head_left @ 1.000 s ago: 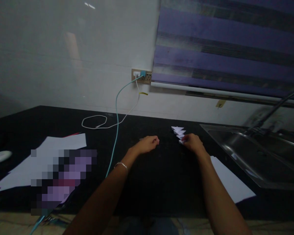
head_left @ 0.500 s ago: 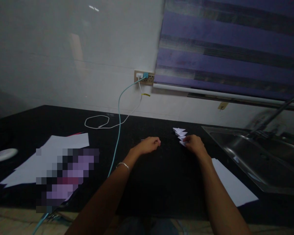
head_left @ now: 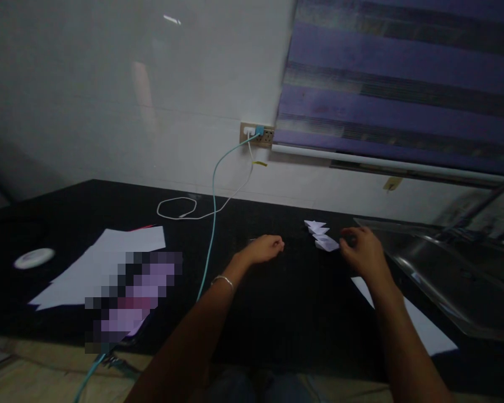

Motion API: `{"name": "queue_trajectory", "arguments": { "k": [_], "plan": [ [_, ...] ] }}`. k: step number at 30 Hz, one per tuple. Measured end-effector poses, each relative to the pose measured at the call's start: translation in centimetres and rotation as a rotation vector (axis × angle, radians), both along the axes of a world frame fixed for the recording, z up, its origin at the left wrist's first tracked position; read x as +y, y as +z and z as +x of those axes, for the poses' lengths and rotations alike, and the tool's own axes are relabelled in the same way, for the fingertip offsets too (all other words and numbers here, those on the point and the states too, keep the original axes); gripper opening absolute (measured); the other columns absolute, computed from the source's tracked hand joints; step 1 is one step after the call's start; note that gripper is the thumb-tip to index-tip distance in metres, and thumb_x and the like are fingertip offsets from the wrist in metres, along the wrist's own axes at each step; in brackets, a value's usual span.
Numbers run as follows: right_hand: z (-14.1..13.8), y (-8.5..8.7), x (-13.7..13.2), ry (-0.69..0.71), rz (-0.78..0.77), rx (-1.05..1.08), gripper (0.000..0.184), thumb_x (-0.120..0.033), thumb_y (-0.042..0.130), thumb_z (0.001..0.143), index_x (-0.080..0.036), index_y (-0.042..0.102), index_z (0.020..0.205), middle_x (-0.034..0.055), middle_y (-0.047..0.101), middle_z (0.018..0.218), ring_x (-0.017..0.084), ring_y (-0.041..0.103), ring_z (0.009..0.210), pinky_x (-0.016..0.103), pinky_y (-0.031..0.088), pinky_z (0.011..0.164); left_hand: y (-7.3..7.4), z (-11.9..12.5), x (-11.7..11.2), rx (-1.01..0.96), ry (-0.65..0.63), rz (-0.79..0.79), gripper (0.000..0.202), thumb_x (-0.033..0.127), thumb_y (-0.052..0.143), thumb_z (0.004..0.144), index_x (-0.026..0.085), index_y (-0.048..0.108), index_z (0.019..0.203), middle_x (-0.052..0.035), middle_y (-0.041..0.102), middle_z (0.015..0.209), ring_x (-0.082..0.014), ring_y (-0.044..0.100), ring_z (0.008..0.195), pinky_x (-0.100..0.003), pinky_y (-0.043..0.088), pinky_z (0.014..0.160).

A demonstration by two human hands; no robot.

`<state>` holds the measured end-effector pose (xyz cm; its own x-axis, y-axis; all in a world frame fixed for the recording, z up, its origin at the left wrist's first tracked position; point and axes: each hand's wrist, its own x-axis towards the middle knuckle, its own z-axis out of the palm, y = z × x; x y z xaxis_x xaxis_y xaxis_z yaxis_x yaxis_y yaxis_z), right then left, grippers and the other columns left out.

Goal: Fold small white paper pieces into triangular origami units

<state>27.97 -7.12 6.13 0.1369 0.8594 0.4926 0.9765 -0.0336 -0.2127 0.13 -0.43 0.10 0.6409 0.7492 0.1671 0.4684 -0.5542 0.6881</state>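
Now the right hand (head_left: 361,249) is off the folded papers (head_left: 319,231)

Nearest, a loose white sheet (head_left: 433,334) lies partly under the right forearm on the black counter (head_left: 302,319). The left hand (head_left: 267,248) rests beyond it, fingers curled closed; I cannot tell whether anything is inside. The right hand has just drawn away to the right, and its thumb and forefinger stand apart with nothing visible between them. A moment ago those fingers were on the nearest folded paper; it now lies free, so that piece seems to be let go and in its place.

The folded papers lie between the two hands, a little farther out, the nearest one just beside the right fingertips. As a row, their long axis runs away from the person and slants left at the far end. Each piece's longer side appears to lie roughly crosswise; exactly where every tip points is too small to tell.

Farther off, the wall socket (head_left: 267,136) holds two plugs.
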Motion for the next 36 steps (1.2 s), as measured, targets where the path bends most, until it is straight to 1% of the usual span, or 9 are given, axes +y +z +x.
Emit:
{"name": "queue_trajectory", "arguments": {
  "k": [4,7,10,15,21,24,28,32,36],
  "plan": [
    [3.7,-1.7,-5.8,-0.014,-0.220,-0.120,0.043,-0.039,0.054,0.082,-0.011,0.066,0.113,0.0189,0.066,0.111,0.031,0.064,0.100,0.040,0.048,0.090,0.3,0.0,-0.3,0.023,0.000,0.055,0.029,0.035,0.040,0.092,0.017,0.062,0.088,-0.0029,0.063,0.077,-0.0130,0.054,0.065,-0.024,0.037,0.058],
    [5.9,-3.9,-9.7,-0.051,-0.393,-0.054,0.043,-0.046,0.054,0.081,-0.015,0.069,0.106,0.0175,0.069,0.108,0.031,0.068,0.094,0.039,0.052,0.081,0.2,0.1,-0.2,0.040,0.004,0.087,0.030,0.037,0.040,0.092,0.017,0.062,0.086,-0.0036,0.063,0.078,-0.0133,0.054,0.064,-0.024,0.037,0.059],
    [6.3,-5.6,-11.9,-0.031,-0.401,-0.009,0.039,-0.046,0.047,0.084,-0.019,0.068,0.103,0.0142,0.071,0.104,0.029,0.069,0.090,0.038,0.053,0.080,0.1,0.2,-0.1,0.019,-0.005,0.086,0.031,0.036,0.039,0.093,0.017,0.062,0.086,-0.0038,0.064,0.078,-0.0132,0.054,0.065,-0.024,0.037,0.060],
    [5.4,-7.1,-12.3,0.042,-0.329,-0.138,0.034,-0.041,0.042,0.088,-0.018,0.066,0.095,0.0171,0.068,0.102,0.029,0.067,0.093,0.039,0.053,0.082,0.4,0.0,-0.3,0.003,0.008,0.060,0.027,0.033,0.042,0.091,0.016,0.063,0.085,-0.0028,0.063,0.076,-0.0131,0.053,0.063,-0.024,0.035,0.057],
    [6.2,-8.6,-11.9,-0.068,-0.353,-0.258,0.046,-0.043,0.036,0.091,-0.012,0.062,0.113,0.0234,0.061,0.111,0.033,0.063,0.102,0.042,0.053,0.077,0.7,0.0,-0.5,0.000,0.030,0.036,0.027,0.031,0.043,0.090,0.016,0.064,0.083,-0.0023,0.061,0.070,-0.0133,0.054,0.062,-0.025,0.035,0.056],
    [6.4,-8.2,-12.0,-0.042,-0.353,-0.224,0.048,-0.042,0.036,0.091,-0.013,0.061,0.118,0.0214,0.064,0.110,0.031,0.064,0.100,0.041,0.054,0.079,0.8,0.0,-0.5,-0.001,0.025,0.031,0.026,0.031,0.044,0.089,0.016,0.065,0.085,-0.0025,0.062,0.071,-0.0137,0.055,0.064,-0.024,0.036,0.057],
    [5.9,-7.0,-12.5,0.030,-0.331,-0.148,0.041,-0.038,0.037,0.090,-0.015,0.067,0.106,0.0169,0.068,0.109,0.028,0.067,0.097,0.037,0.054,0.084,0.6,0.0,-0.4,-0.001,0.003,0.028,0.028,0.032,0.043,0.089,0.015,0.065,0.085,-0.0045,0.065,0.076,-0.0146,0.056,0.064,-0.025,0.038,0.058],
    [5.3,-6.3,-13.2,0.004,-0.360,-0.161,0.036,-0.030,0.037,0.088,-0.018,0.069,0.102,0.0134,0.072,0.104,0.028,0.070,0.091,0.035,0.055,0.077,0.3,0.1,0.0,0.005,-0.006,0.022,0.030,0.033,0.041,0.090,0.015,0.065,0.088,-0.0049,0.066,0.078,-0.0141,0.056,0.061,-0.025,0.039,0.059],
    [5.3,-6.1,-13.4,-0.055,-0.405,-0.236,0.036,-0.022,0.036,0.086,-0.019,0.069,0.098,0.0143,0.073,0.093,0.028,0.071,0.081,0.035,0.054,0.067,0.2,0.1,0.0,0.005,-0.008,0.015,0.030,0.034,0.040,0.091,0.016,0.064,0.088,-0.0039,0.065,0.076,-0.0131,0.055,0.060,-0.024,0.038,0.058]
  ]
}}
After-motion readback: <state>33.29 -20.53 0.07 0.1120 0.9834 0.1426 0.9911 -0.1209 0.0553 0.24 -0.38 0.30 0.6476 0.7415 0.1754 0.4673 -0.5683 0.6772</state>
